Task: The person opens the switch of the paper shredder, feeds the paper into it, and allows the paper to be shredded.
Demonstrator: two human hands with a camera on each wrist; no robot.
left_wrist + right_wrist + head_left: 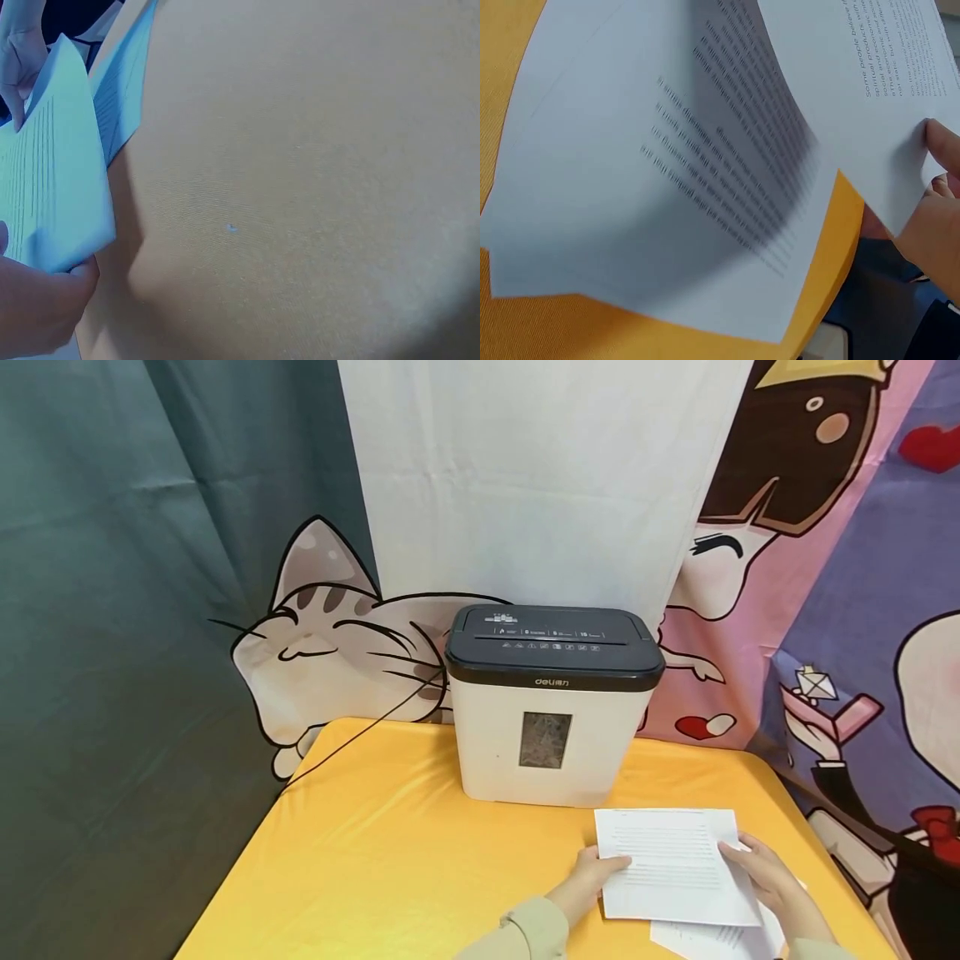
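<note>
A printed sheet of paper is held up between both hands near the table's front right. My left hand pinches its left edge, thumb on top and fingers beneath. The right hand grips the opposite edge with its thumb over the print. More printed paper lies on the table under the held sheet. The right wrist view shows this lower paper spread close to the camera, with the pinched sheet above it. How many sheets are held cannot be told.
A white paper shredder with a dark slotted lid stands at the table's back. Its cord runs off to the left. Yellow cloth covers the table. Printed cartoon curtains hang behind and at the sides.
</note>
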